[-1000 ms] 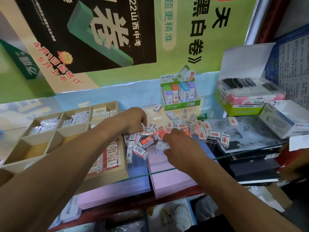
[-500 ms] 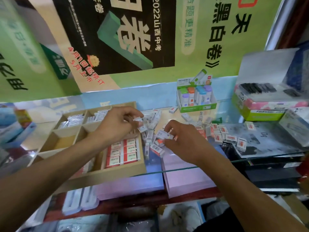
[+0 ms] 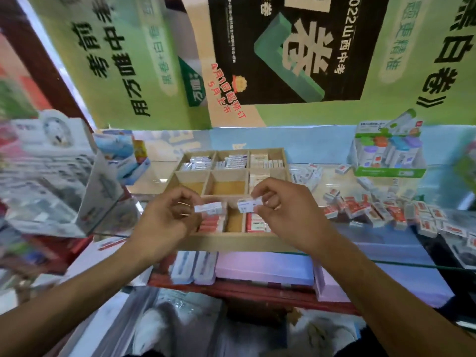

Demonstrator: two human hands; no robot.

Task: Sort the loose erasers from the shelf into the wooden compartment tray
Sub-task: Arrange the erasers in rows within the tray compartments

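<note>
Two white wrapped erasers, seemingly blue-printed, pinched by left hand (image 3: 164, 217) and right hand (image 3: 286, 210).

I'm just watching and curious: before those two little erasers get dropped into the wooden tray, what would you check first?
1. Left hand pinches a small white paper-sleeved eraser: ok.
2. Right hand pinches a second white eraser: ok.
3. Both hands over the wooden compartment tray: ok.
4. Free space in the middle compartment: ok.
5. Eraser labels match a compartment's stock: cannot tell, blurred.
6. Loose red-and-white erasers left on the glass shelf: not ok, many remain.
</note>
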